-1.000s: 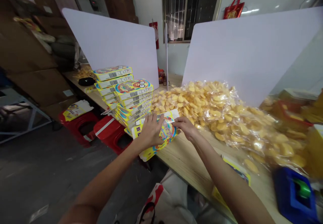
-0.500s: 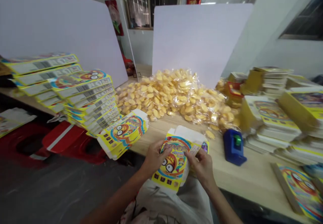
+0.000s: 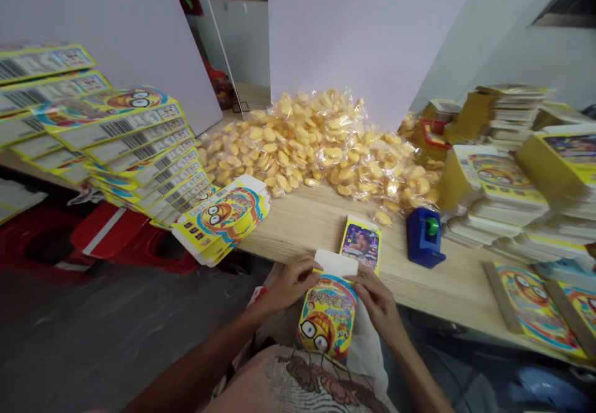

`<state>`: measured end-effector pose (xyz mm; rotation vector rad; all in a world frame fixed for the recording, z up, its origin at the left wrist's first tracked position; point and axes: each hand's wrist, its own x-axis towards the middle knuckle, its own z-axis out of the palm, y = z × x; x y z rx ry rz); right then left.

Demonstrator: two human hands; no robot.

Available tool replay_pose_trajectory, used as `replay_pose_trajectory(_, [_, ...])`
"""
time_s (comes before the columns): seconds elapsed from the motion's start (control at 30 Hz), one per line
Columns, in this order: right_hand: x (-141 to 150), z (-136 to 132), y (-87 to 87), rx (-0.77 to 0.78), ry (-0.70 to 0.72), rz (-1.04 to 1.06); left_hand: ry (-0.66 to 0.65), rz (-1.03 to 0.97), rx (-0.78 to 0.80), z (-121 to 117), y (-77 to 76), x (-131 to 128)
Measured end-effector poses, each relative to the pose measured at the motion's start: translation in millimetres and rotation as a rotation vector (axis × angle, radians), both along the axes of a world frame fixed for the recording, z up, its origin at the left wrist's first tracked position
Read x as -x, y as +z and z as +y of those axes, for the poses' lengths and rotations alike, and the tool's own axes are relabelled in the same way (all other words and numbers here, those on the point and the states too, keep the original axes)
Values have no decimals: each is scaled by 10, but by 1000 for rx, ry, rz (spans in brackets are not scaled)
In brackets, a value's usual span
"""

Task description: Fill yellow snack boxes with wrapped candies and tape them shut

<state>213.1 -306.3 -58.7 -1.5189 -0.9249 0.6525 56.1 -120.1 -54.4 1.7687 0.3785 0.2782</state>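
A yellow printed cardboard box [image 3: 326, 313] with a cartoon face in glasses rests upright against my lap, its white flap [image 3: 336, 263] raised at the top. My left hand [image 3: 294, 284] grips the upper left edge with fingers and thumb. At the upper right corner, my right hand [image 3: 376, 298] pinches the box by the flap's fold. Just beyond the hands, a yellow-bordered card or box with a purple picture [image 3: 361, 241] lies on the table. Whether anything is inside the held box is hidden.
Clear bags of yellow oval pieces [image 3: 316, 143] are heaped mid-table. Stacked yellow boxes [image 3: 149, 133] lean at left, beside flat boxes [image 3: 223, 217]. A blue tape dispenser [image 3: 424, 237] stands right, before piled cartons [image 3: 500, 195]. Red stools [image 3: 112, 233] are below left.
The held box is now more upright and closer to my body, with its flap sticking up. Both hands have shifted to its top corners. The view has tilted downward, and the purple-picture piece shows more fully.
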Motion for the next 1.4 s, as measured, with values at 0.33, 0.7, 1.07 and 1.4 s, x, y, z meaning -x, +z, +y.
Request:
replay_pose_trajectory(0.33, [-17,22,-22,-11,-46,262,8,-53,141,19,63,-56])
replay_pose_trajectory(0.7, [44,30,141,76,-11,108,-36,10,32,12,241,-106])
replay_pose_trajectory(1.07, [55,68,270,4,-32,8,-82,-49,159,115,293,-137])
replay_pose_trajectory(1.4, [455,-42,19,-47,-232,-63,45,-75,210,-95,39,-90])
